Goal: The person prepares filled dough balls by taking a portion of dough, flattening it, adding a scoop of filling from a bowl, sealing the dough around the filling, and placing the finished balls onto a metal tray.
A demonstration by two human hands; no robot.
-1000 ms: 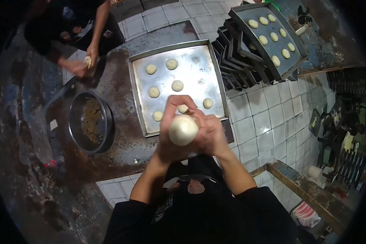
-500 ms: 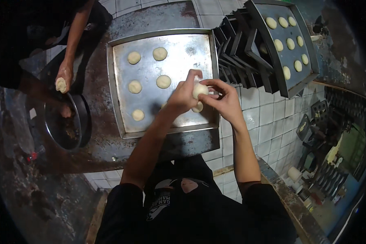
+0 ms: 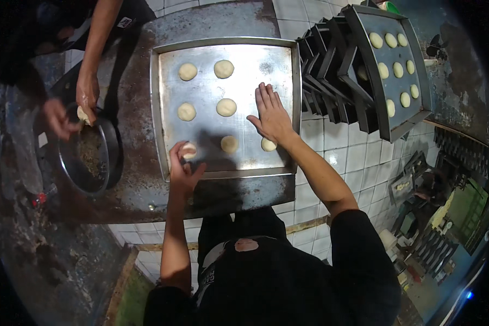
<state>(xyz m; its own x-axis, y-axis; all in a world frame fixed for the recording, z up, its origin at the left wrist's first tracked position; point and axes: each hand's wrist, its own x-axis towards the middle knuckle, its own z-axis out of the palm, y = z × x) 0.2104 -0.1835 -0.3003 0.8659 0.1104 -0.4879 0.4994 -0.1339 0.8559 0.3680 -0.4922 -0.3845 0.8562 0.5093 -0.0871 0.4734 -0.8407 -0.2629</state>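
My right hand point(image 3: 273, 118) outstretched, flat over the metal tray point(image 3: 250, 60); my left hand point(image 3: 183, 174) curled
The left bends over the dough ball point(image 3: 189, 148) near the tray's lower-left corner; whether it grips, I cannot tell.

White tiles point(image 3: 337, 155) beside stained table point(image 3: 136, 187)

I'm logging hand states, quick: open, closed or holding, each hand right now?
Left hand: fingers curled at a dough ball; whether it grips cannot be told.
Right hand: open, palm down over the tray; anything under it is hidden.
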